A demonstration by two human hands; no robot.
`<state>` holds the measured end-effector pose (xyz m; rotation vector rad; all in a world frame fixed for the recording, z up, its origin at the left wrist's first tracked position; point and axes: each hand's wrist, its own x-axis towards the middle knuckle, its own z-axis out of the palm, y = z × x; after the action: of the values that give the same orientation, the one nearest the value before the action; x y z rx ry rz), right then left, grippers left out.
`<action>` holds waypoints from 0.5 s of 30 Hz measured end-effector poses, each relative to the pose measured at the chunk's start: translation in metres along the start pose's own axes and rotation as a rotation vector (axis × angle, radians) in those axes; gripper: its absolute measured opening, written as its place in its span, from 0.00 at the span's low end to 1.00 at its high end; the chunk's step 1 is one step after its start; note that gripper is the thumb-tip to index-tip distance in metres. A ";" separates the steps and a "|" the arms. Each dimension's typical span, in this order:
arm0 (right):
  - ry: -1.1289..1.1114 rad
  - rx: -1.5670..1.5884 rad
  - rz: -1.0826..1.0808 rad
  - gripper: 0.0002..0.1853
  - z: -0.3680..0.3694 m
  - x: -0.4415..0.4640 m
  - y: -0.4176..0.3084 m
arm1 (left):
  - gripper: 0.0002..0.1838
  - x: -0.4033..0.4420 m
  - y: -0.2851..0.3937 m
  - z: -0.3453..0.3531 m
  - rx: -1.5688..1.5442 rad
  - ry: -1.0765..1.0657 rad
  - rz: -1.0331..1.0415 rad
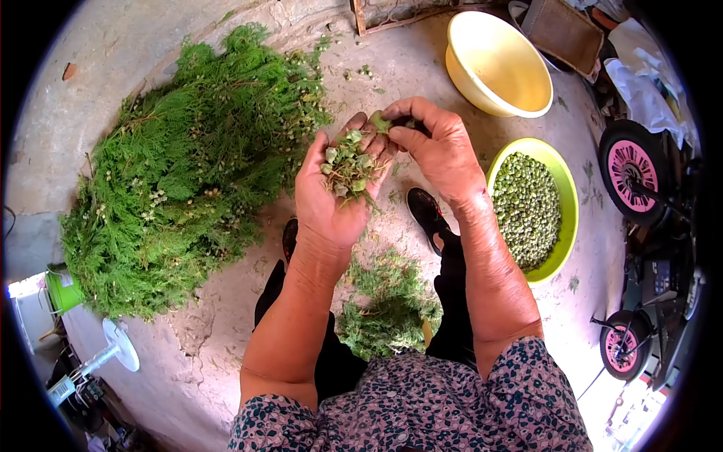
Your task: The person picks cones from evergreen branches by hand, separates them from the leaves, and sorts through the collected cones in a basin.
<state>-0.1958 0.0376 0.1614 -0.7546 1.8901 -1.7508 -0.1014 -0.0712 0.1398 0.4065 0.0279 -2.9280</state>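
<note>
My left hand (331,200) is turned palm up and cupped round a small heap of green seed cones (351,167) mixed with bits of twig. Close above its fingertips, my right hand (433,147) pinches a single green cone (380,122) between thumb and forefinger. To the right of my right forearm, a lime-green basin (571,215) holds a great many similar green cones (527,211). A large pile of cut evergreen branches (188,181) lies on the floor to the left, with pale cones among the foliage.
A yellow basin (497,64) stands at the upper right. Loose green sprigs (388,301) lie between my feet. Wheels with pink rims (633,175) line the right side. A white round-based stand (120,345) and a green container (64,290) are at the lower left.
</note>
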 end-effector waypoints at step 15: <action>0.034 -0.475 -0.244 0.12 0.007 -0.004 -0.003 | 0.09 -0.003 0.001 0.002 0.246 0.287 -0.006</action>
<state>-0.1875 0.0351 0.1632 -1.1729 2.3562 -1.4586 -0.0993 -0.0714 0.1426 0.8623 -0.2935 -2.8601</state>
